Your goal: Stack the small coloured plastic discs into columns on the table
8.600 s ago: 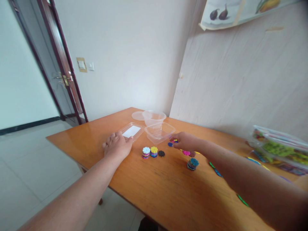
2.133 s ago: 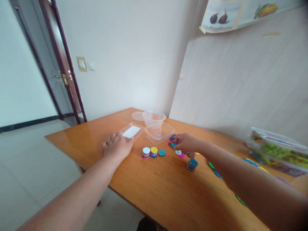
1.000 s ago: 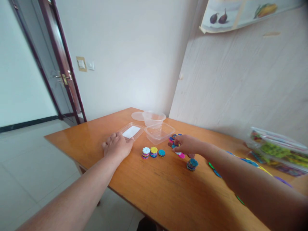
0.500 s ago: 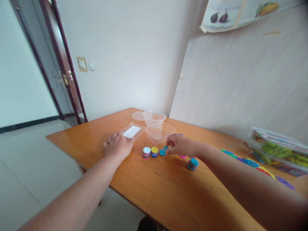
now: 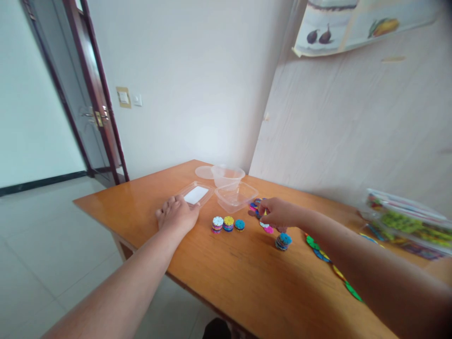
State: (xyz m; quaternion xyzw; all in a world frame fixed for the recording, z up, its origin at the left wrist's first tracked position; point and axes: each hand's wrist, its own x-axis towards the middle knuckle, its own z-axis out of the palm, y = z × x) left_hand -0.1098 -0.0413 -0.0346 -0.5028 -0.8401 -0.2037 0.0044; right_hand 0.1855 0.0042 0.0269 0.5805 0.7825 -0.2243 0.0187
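Left hand (image 5: 179, 213) loosely flat, empty; right hand (image 5: 281, 213) curled, contents indiscernible, over multicoloured round plastic discs (image 5: 269, 230); three disc stacks (image 5: 229, 222) between.

The right hand (image 5: 278, 212) partly hides discs (image 5: 269, 230) on the worktop (image 5: 219, 275); the package (image 5: 411, 223) at the worktop's right end is blurred, cropped.
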